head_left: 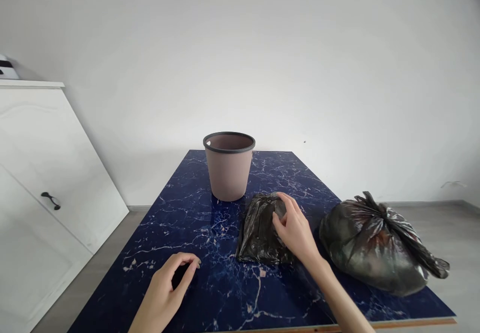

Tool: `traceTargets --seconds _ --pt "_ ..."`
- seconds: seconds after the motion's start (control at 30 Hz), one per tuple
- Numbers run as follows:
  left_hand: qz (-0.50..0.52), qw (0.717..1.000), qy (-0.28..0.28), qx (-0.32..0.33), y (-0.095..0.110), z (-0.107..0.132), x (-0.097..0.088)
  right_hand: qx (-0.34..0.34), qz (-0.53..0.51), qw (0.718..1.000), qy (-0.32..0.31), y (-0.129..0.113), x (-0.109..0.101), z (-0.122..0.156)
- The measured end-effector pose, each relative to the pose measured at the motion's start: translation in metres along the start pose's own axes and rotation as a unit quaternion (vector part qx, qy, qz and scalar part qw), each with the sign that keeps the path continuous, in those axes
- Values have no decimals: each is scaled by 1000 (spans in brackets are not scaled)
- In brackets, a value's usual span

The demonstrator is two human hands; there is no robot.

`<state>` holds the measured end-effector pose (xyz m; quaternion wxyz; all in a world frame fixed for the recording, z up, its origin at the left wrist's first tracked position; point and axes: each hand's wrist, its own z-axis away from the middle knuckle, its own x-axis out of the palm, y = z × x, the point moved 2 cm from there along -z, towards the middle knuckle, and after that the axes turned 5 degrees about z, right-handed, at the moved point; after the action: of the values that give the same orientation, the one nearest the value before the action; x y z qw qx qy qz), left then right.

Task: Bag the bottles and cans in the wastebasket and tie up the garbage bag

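Note:
My right hand (pixel 293 228) rests on a flat folded black plastic bag (pixel 258 233) in the middle of the blue marble table (pixel 195 213), its fingers curled and pinching the bag's upper edge. My left hand (pixel 170 283) lies on the table near the front, fingers curled loosely with nothing in them. A pinkish-brown bin (pixel 229 165) with a dark rim stands upright and empty behind the bag. A full, tied black rubbish bag (pixel 378 245) lies at the table's right edge.
A white cabinet (pixel 41 173) with a black handle stands to the left of the table. A plain white wall is behind. Grey floor shows on both sides of the table.

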<state>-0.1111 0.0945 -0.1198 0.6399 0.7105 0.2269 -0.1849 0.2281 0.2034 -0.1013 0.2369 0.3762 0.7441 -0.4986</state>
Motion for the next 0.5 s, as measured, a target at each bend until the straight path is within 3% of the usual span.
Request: traceTargets --seconds 0.1,0.2,0.33,0.5 --pt "-2 1000 0 -3 -2 0 1 -2 19 999 -48 20 11 -26" --pt "-2 1000 -3 -13 -4 0 1 -31 26 997 -60 23 13 -31" --pt "3 1000 -7 -15 -2 2 1 -69 29 997 -35 11 -2 -7" --pt "0 1000 -10 -27 0 3 0 -180 -8 982 50 -23 -45 47"
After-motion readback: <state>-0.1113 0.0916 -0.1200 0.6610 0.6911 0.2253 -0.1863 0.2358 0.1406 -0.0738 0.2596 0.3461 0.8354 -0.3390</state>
